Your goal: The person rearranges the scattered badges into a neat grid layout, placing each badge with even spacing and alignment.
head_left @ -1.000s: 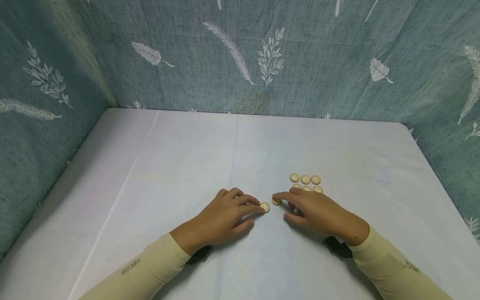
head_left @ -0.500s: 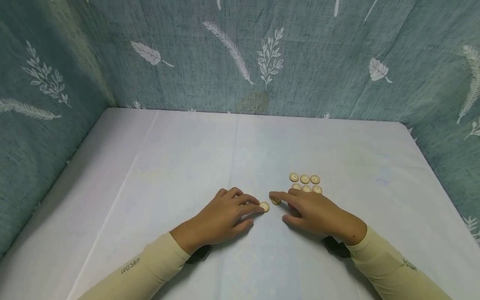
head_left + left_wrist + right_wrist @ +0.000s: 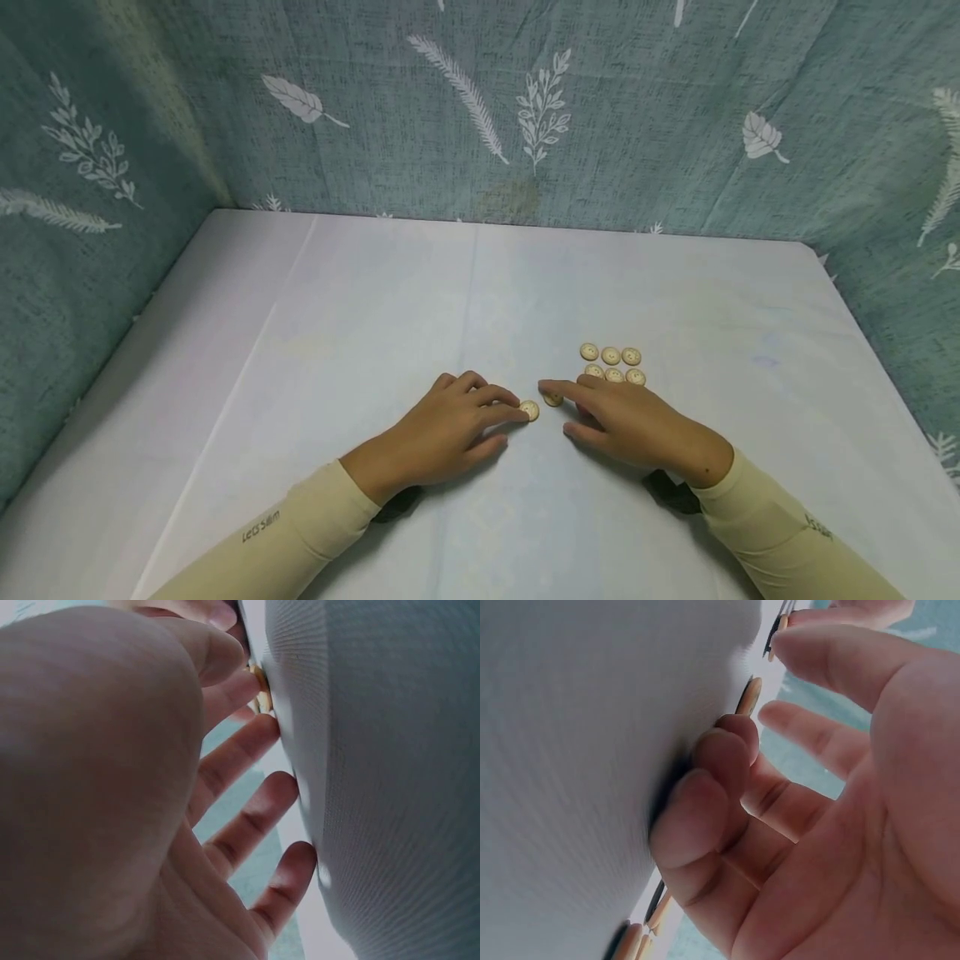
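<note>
Two round, tan, wooden-looking buttons lie a small gap apart between my hands in the head view. My left hand [image 3: 457, 429] rests palm down with loosely spread fingers, and its index fingertip touches the edge of the left button [image 3: 532, 410]. Over the right button [image 3: 553, 401] reaches the index finger of my right hand [image 3: 630, 421], partly covering it; whether it presses on it I cannot tell. In the right wrist view, that hand's other fingers [image 3: 690, 817] are curled against the cloth with nothing seen in them, and a button [image 3: 750, 696] stands out past them.
Several more buttons [image 3: 611, 356] lie in two short rows just beyond my right hand, the nearer row partly hidden by it. White cloth [image 3: 360, 300] with fold lines covers the table. Green leaf-patterned fabric [image 3: 637, 125] rises behind and at both sides.
My right index finger has shifted slightly left across the right button. The left hand and all the buttons have stayed in place; the head view has tilted a little.
</note>
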Motion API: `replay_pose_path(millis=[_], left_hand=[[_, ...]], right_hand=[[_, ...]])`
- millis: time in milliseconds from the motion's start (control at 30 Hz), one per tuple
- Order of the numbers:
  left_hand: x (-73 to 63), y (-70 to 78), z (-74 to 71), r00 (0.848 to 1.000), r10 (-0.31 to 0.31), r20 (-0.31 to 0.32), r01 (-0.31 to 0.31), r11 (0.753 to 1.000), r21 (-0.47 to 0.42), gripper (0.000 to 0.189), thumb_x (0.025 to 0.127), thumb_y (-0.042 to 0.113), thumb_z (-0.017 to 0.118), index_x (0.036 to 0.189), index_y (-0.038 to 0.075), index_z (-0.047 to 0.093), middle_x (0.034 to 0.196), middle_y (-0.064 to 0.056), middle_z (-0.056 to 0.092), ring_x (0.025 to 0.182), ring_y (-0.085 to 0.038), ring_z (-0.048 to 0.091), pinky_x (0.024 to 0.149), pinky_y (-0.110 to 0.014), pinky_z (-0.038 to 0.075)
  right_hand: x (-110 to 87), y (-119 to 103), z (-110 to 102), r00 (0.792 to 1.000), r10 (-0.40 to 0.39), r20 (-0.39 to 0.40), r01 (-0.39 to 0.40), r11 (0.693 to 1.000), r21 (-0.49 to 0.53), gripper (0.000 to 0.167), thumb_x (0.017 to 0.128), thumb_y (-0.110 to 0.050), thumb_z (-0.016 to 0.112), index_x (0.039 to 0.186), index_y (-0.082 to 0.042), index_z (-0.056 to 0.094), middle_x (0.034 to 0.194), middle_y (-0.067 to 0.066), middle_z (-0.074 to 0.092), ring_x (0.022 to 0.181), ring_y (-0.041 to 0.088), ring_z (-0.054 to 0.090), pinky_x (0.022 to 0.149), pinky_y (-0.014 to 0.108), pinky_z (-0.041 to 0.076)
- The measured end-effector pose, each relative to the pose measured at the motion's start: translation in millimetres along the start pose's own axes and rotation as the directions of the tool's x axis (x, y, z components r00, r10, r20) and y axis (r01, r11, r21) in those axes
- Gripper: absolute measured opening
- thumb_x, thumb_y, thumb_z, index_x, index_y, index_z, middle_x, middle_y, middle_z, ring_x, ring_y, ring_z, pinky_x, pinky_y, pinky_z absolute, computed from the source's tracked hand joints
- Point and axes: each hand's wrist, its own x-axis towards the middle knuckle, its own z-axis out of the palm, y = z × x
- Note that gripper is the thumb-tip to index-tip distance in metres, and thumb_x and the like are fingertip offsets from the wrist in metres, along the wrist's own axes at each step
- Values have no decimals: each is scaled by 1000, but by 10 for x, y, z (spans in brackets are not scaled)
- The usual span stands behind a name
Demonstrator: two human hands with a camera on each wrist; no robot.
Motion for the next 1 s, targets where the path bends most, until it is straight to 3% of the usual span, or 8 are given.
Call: replay_pose_path(millis=[267,433,1000], left_hand=[[-15,0,-4,1000,-3,-2,3,1000,-15,32,98,31,62,129,32,66,130,13,63,115,-14,55,90,-40,42],[-21,2,-3,1000,0,2,0,1000,-20,32,98,31,62,129,31,66,131,13,63,114,-14,54,89,-39,42],[-20,14,-20,1000,-5,4,5,1000,-23,31,98,30,61,129,32,66,131,13,63,114,-14,54,90,-40,42]], right_hand=[[14,-1,-20,999,4,39,-5,1000,22,46,100,-25,61,145,-25,50,83,-10,49,65,2,43,57,23,37],[31,-19,-34,998,21,59,-23,999,28,49,98,-27,63,145,-25,50,81,-11,48,64,1,43,57,22,37],[90,-24,-29,998,54,30,-56,997,53,46,95,-20,68,139,-18,57,72,-11,47,64,2,41,58,21,37]])
